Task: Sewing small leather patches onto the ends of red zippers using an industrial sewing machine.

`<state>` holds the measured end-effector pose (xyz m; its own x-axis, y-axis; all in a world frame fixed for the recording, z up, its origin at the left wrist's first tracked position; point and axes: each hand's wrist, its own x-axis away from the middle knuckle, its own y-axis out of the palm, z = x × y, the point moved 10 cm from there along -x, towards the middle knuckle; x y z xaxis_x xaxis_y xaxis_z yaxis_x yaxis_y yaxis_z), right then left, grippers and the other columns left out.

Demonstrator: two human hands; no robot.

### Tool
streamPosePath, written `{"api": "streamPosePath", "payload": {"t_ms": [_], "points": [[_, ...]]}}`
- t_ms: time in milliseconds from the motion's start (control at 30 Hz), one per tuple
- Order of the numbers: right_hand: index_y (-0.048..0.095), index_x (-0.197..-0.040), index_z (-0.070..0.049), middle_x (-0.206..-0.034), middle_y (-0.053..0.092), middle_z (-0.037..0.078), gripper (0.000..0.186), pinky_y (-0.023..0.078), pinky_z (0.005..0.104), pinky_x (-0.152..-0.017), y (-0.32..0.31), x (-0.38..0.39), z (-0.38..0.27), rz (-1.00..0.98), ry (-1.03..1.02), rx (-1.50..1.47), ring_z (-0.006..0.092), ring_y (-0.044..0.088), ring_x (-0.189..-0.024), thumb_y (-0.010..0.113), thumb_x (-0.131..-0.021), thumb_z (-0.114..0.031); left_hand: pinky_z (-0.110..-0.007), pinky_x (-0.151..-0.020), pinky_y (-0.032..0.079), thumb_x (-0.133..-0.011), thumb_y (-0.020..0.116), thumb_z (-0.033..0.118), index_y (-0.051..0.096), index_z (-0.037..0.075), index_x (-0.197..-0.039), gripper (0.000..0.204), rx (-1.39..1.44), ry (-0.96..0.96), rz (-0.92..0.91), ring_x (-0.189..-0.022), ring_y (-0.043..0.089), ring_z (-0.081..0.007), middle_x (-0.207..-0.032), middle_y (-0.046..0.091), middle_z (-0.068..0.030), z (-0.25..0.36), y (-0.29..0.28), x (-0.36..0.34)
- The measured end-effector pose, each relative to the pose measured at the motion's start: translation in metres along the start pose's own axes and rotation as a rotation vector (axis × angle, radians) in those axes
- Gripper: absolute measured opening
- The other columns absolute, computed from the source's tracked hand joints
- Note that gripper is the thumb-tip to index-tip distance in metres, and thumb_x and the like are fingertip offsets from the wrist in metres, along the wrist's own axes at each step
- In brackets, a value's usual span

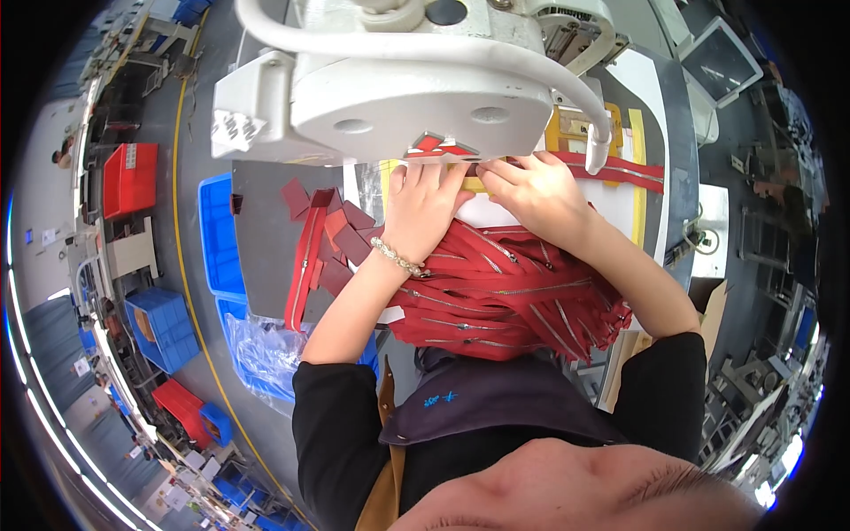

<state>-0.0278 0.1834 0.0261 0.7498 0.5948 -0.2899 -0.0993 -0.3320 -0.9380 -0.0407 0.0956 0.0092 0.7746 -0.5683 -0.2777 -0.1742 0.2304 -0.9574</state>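
Both hands, left [423, 208] and right [536, 190], are pressed flat on a red strip [469, 161] under the sewing machine [416, 97]; nothing is gripped.

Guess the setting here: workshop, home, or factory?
Likely a garment or bag sewing factory: a white industrial sewing machine, a heap of red zippered pieces under both hands, and blue crates beside the table.
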Motion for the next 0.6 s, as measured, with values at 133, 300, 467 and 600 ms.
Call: {"api": "streamPosePath", "payload": {"t_ms": [133,300,467,600], "points": [[0.061,-0.094,-0.007,-0.112,0.063,0.002,0.022,0.05,0.0328,-0.07,-0.003,0.0,-0.004,0.036,-0.033,0.034,0.0187,0.058,-0.088,0.06,-0.073,-0.014,-0.038,-0.087,0.039,-0.075,0.07,0.025,0.062,0.009,-0.11,0.04,0.101,0.09,0.116,-0.094,0.055,-0.0207,-0.1,0.058,-0.0043,-0.003,-0.021,0.004],[0.061,-0.094,-0.007,-0.112,0.063,0.003,0.022,0.05,0.0325,-0.068,-0.003,0.0,-0.004,0.048,-0.04,0.05,0.0185,0.058,-0.087,0.06,-0.073,-0.014,-0.039,-0.092,0.04,-0.074,0.072,0.021,0.063,0.004,-0.107,0.038,0.149,0.131,0.148,-0.097,0.057,-0.0235,-0.101,0.061,-0.0064,-0.01,-0.032,0.002],[0.062,-0.093,-0.007,-0.111,0.064,0.002,0.021,0.051,0.0321,-0.067,-0.003,-0.001,-0.004,0.042,-0.041,0.056,0.0184,0.059,-0.087,0.06,-0.073,-0.014,-0.041,-0.095,0.04,-0.072,0.07,0.023,0.062,0.003,-0.109,0.042,0.127,0.153,0.074,-0.098,0.058,-0.0205,-0.105,0.062,-0.0046,-0.005,-0.015,0.003],[0.062,-0.092,-0.007,-0.111,0.064,0.002,0.021,0.05,0.0323,-0.067,-0.003,0.0,-0.003,0.053,-0.038,0.054,0.0181,0.058,-0.087,0.06,-0.073,-0.014,-0.041,-0.094,0.038,-0.074,0.069,0.024,0.061,0.006,-0.109,0.041,0.095,0.132,0.074,-0.097,0.058,-0.0159,-0.105,0.062,-0.0011,-0.001,-0.014,0.003]]}}
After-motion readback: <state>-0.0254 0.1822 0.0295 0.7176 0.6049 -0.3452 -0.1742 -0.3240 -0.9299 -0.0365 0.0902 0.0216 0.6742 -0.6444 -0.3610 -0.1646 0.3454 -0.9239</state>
